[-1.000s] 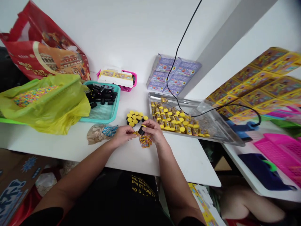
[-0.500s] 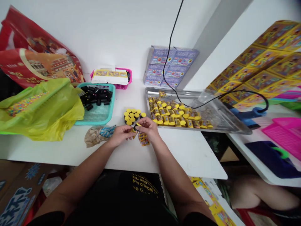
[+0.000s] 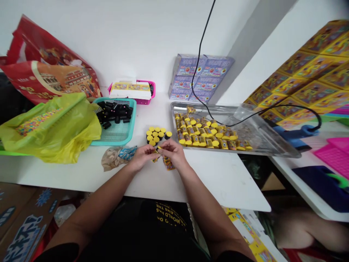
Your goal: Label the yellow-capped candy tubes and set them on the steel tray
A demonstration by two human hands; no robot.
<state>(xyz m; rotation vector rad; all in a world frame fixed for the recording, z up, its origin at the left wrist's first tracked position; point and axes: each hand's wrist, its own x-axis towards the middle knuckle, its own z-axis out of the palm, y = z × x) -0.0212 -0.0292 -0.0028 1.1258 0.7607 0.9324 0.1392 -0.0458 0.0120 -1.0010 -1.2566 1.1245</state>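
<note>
My left hand and my right hand meet over the white table, fingertips pinched. Between them is a small canister with a yellow lid, mostly covered by my right fingers. A yellow printed sleeve shows under my left fingertips. Below my right hand lie flat printed sleeves. Just beyond the hands stands a cluster of black canisters with yellow lids. A metal tray to the right holds many canisters in printed sleeves.
Left are a teal basket of black canisters, crumpled cloth and a yellow-green bag with coloured beads. A black cable hangs across the tray. Purple boxes and yellow boxes are stacked behind. Someone's leg shows lower right.
The whole view has shifted slightly, so things sit a little further right. My hands stay together at the same spot, with the fingers slightly repositioned around the canister and sleeve.
</note>
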